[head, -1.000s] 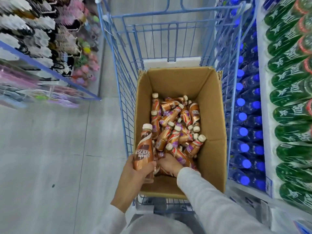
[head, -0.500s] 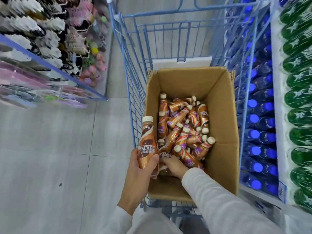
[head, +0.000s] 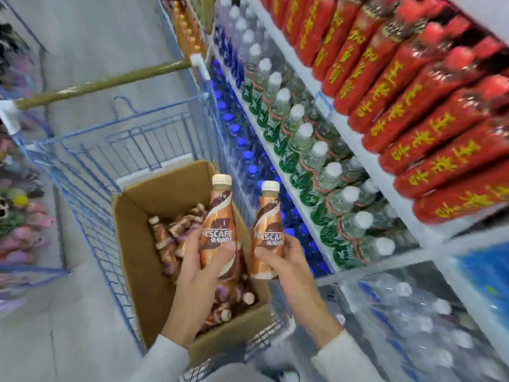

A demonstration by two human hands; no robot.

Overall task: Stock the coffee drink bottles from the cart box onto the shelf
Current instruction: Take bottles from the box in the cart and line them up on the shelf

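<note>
Each of my hands holds one brown coffee bottle with a cream cap, upright, above the cardboard box [head: 132, 244]. My left hand [head: 201, 274] grips the taller-looking coffee bottle [head: 219, 216] by its lower body. My right hand [head: 286, 263] grips the second coffee bottle [head: 268, 224] just to its right. Several more coffee bottles [head: 170, 238] lie jumbled in the box, which sits in the blue wire cart [head: 91, 172]. The shelf [head: 366, 150] rises at the right, packed with drinks.
Red-labelled bottles [head: 413, 106] fill the upper shelf row, green-labelled clear bottles [head: 316, 161] the row below, blue-capped bottles [head: 248, 161] the lowest. Shrink-wrapped water packs [head: 413, 312] sit low at the right. A rack of colourful goods [head: 19, 216] lines the left aisle side.
My right hand has come up out of the box with a second bottle. My left hand has raised its bottle too. The view has swung right toward the shelf.
</note>
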